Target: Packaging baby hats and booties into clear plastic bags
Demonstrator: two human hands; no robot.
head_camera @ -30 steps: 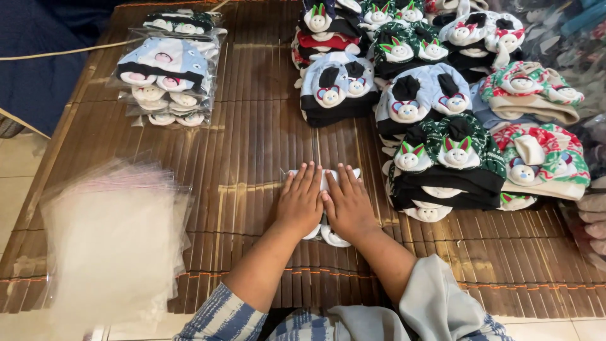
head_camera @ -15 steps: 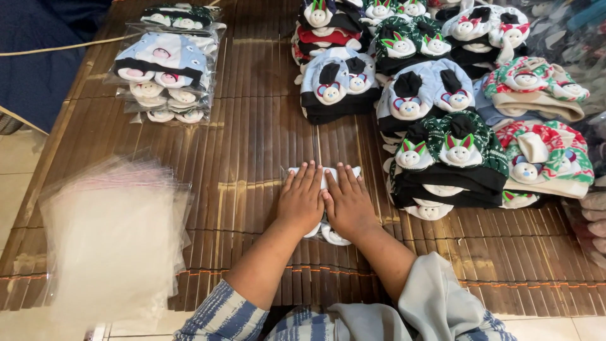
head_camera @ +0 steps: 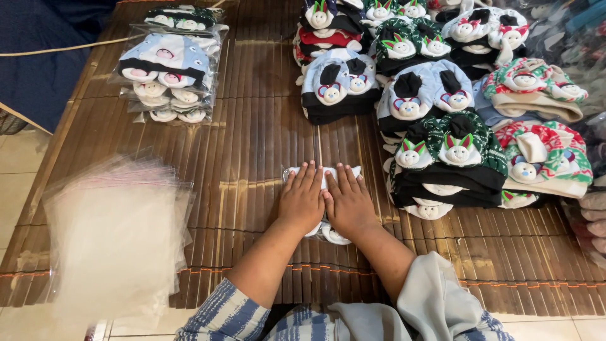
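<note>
- Both hands flat, palms down, side by side on one small white item (head_camera: 325,173) in clear wrap, approx. mid of the brown slatted mat (head_camera: 252,164).
- Left hand (head_camera: 302,201): fingers straight and together, pointing away from the body; gripping nothing, only pressing down.
- Right hand (head_camera: 349,203): same pose, thumb edge touching the left hand; also gripping nothing.
- Item directly under the palms, not to any side; only white edges visible, beyond the fingertips and near the wrists. Long axis seems to run away from the body, along the fingers; not sure, mostly hidden.
- Neither hand nearer: both on it equally, left on left half, right on right half.
- Stack of empty clear bags (head_camera: 113,233) on left side, well apart from left hand, blurred.
- Bagged stack of light-blue hats (head_camera: 165,69) far left, at the top of the mat.
- Piles of unbagged animal-face hats (head_camera: 442,151) just beside right hand, to the right and beyond.
</note>
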